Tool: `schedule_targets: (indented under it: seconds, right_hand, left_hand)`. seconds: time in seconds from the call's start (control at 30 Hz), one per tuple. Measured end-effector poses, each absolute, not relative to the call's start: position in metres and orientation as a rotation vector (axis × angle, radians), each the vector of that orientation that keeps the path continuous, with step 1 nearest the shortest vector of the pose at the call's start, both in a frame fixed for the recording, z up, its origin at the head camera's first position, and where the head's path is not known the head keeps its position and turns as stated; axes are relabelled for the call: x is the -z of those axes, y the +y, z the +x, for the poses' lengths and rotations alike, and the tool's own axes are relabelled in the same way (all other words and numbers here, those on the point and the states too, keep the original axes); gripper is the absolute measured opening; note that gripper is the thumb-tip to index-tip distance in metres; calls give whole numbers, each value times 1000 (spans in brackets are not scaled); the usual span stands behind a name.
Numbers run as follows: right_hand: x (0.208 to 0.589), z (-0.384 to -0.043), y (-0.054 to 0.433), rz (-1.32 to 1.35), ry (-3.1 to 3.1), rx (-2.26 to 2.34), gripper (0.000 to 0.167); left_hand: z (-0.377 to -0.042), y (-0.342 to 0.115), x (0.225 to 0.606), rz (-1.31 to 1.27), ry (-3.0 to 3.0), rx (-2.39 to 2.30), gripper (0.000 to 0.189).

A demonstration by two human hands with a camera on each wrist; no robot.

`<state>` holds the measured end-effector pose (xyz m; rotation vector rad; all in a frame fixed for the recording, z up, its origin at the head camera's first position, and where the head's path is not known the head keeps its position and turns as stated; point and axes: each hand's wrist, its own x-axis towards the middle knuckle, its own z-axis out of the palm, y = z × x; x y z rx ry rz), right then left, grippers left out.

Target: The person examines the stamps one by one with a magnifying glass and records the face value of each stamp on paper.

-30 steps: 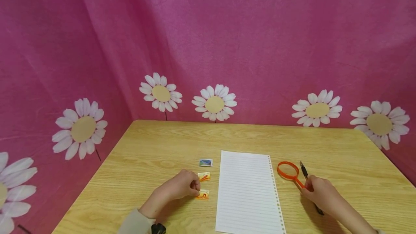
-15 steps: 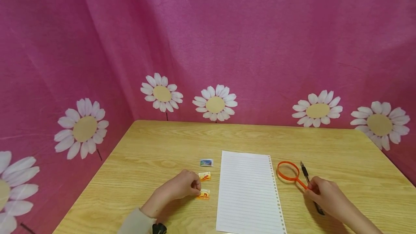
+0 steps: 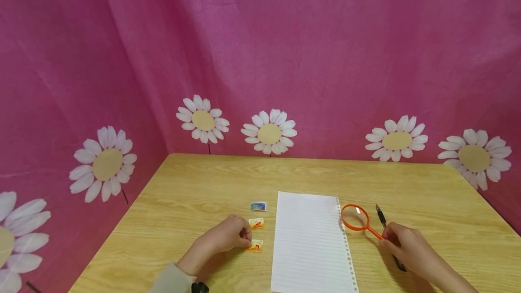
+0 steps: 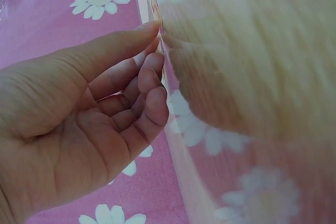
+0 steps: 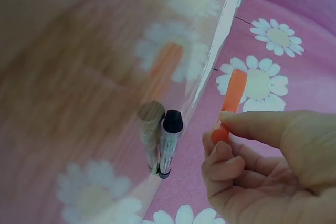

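My right hand [image 3: 411,244] pinches the handle of an orange magnifying glass [image 3: 375,233] between thumb and fingers. Its round lens overlaps the holed right edge of the lined paper [image 3: 309,243] in the head view. In the right wrist view, the orange handle [image 5: 233,90] stands clear of the table. My left hand [image 3: 228,235] rests on the table, thumb and fingertips pinching the left edge of the nearest orange-yellow stamp [image 3: 256,246]. Above it lie another orange-yellow stamp [image 3: 256,224] and a blue stamp [image 3: 258,206], forming a column left of the paper.
A black pen [image 3: 381,215] lies under and beside my right hand, partly hidden by it. The wooden table [image 3: 195,184] is glossy and reflects. A pink curtain [image 3: 325,58] with white daisies surrounds its back and sides.
My right hand has lifted the magnifying glass slightly and swung its lens leftward to the paper's edge. A bright glint now shows in the lens. The left hand stays at the nearest stamp.
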<state>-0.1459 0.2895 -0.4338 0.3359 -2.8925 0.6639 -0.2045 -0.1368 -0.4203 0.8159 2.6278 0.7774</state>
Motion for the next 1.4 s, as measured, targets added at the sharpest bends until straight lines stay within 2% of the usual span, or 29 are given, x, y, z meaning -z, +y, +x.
schedule_targets:
  seconds: [0.37, 0.6, 1.4]
  right_hand:
    - [436, -148, 280, 517, -2805, -640, 18]
    - [440, -149, 273, 683, -2635, -630, 27]
    - [442, -161, 245, 955, -2481, -679, 31]
  left_hand:
    - [-205, -138, 421, 830, 2646, -752, 14]
    - [-205, -139, 422, 843, 2644, -767, 13]
    - [-205, -138, 422, 806, 2628, -777, 13]
